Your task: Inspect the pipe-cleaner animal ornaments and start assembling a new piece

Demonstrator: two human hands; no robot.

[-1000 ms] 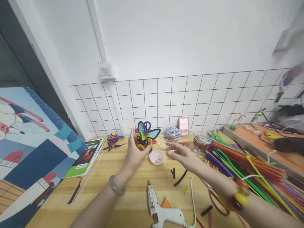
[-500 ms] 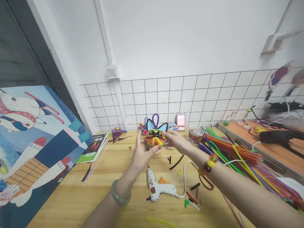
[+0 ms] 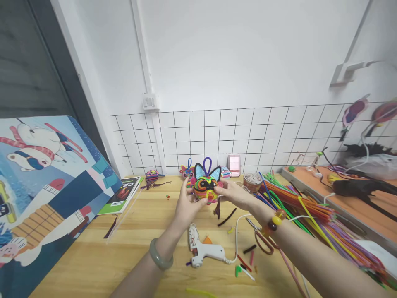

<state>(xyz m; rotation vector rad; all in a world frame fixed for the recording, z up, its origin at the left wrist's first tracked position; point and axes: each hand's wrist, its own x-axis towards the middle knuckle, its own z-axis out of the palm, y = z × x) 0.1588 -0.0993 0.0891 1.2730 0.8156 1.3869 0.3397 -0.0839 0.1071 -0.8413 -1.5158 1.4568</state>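
A colourful cat-faced pipe-cleaner ornament (image 3: 204, 191) is held up over the table, facing me. Black-edged blue ears and a purple hanging loop top it, and a dark tassel hangs below. My left hand (image 3: 187, 205) grips its left side, thumb along the bottom. On the other side my right hand (image 3: 233, 193) is closed on it, fingertips at the face. Below the hands a white glue gun (image 3: 206, 250) lies on the wooden table (image 3: 149, 231). Beside my right forearm rest scissors (image 3: 263, 242) with brown handles, partly covered by the wrist.
Pipe cleaners (image 3: 313, 211) spread in a large bundle at the right, beside an orange board (image 3: 366, 194). Along the back stand a striped ornament (image 3: 151, 176), a phone (image 3: 234, 165) and a round clear container (image 3: 252, 181). Books (image 3: 122, 194) and a picture board (image 3: 56, 186) are left.
The view has shifted slightly. Both hands still hold the ornament, now turned a little so its tassel shows. My right fingertips have come round onto its face, and the scissors show more.
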